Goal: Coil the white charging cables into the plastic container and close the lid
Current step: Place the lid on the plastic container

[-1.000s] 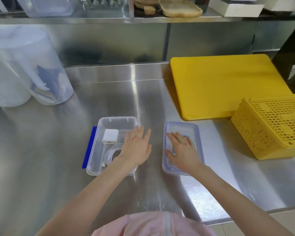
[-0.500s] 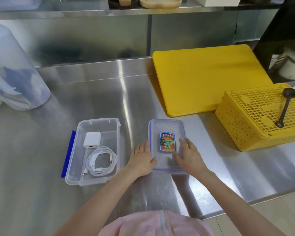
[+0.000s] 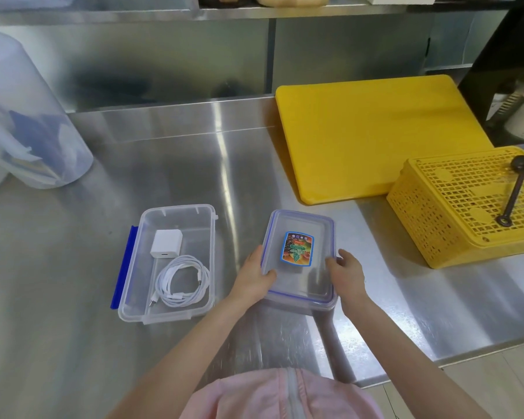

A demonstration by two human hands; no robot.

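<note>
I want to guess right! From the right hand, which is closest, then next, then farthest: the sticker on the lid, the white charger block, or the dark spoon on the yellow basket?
Measured from the right hand:
1. Sticker, just to its left, on the lid it holds.
2. Dark spoon, up and to its right, on the yellow basket.
3. White charger block, far left, inside the open container.

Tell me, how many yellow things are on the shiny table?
2. The yellow cutting board lies flat at the back right. The yellow basket sits upside down in front of it, at the right edge, with a dark spoon on top.
</note>
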